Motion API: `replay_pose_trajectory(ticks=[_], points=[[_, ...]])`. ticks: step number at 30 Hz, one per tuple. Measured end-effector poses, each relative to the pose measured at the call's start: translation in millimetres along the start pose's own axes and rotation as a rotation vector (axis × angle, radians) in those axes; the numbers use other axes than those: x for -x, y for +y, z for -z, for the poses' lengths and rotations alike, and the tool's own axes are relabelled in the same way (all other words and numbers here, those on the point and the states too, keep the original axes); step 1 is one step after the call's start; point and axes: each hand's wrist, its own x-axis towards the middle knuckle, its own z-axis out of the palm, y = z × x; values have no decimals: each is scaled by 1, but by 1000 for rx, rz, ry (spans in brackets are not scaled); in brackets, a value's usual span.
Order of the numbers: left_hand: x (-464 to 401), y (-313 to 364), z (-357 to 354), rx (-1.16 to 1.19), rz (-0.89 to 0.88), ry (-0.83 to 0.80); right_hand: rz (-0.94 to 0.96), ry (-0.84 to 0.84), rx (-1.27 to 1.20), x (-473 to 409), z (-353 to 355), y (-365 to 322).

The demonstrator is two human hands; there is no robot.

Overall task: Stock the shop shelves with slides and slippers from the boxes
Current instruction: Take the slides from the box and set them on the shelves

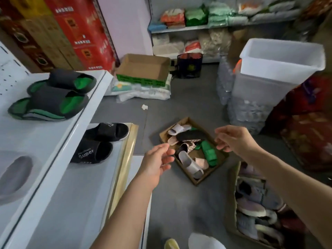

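Note:
A flat cardboard box (221, 159) lies on the grey floor holding several loose slides: white, black, pink, patterned and a green pair (208, 153). My left hand (157, 161) hovers above its left side, fingers loosely curled and holding nothing. Above the box's right side my right hand (231, 138) is likewise empty with relaxed fingers. A grey-and-green pair of slides (52, 95) stands on the upper white shelf (59, 139). On the lower shelf sits a black pair (98, 142) marked "Super". A second box (231, 196) at the lower right holds several fluffy slippers.
An empty cardboard tray (143, 68) rests on packaged goods at the back. To the right stand a white plastic bin (280, 63) and wrapped water bottles (224, 81). Red cartons (84, 29) rise behind the shelf. A back shelf holds folded packaged goods.

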Motion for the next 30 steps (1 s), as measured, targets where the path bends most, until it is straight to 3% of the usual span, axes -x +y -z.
replay_pose_trajectory(ticks=[6,13,19,30], points=[[-99,13,-44,-21,90,-56,-110,44,1,-91,25,29],[-230,25,-110,-23,193,66,-229,-25,-11,-236,52,70],[-345,10,-172,18,342,79,-412,-58,25,-345,68,136],[-521,-51,-152,-117,433,129,-613,-117,28,-461,-13,268]])
